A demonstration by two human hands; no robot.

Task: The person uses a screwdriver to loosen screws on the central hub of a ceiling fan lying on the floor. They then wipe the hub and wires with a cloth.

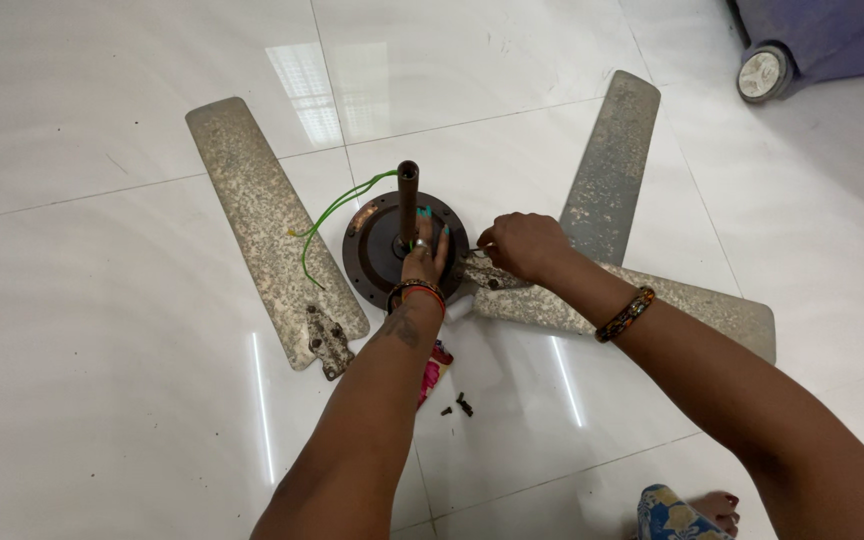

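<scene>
1. Two hands on a ceiling fan motor hub (384, 240), dark brown, round, lying on white tiled floor (102, 400) approx. centre of view.
2. Left hand (425, 255): fingers spread flat, pressing on top of hub, just beside upright down-rod (408, 195). Not gripping anything.
3. Right hand (522, 245): fingers curled shut round a thin tool at hub's right edge; tool mostly hidden, type can't tell. Hand sits over blade bracket (484, 272).
4. Attached blade (642, 305) runs right from hub, under right forearm; surface mottled and worn.
5. Two loose blades: one (267, 225) left of hub w/ bracket end near left forearm, one (612, 165) upper right, near hub.
6. Green wire (337, 210) loops from hub towards left blade.
7. Small dark screws (460, 405) on floor between forearms, apart from hub.
</scene>
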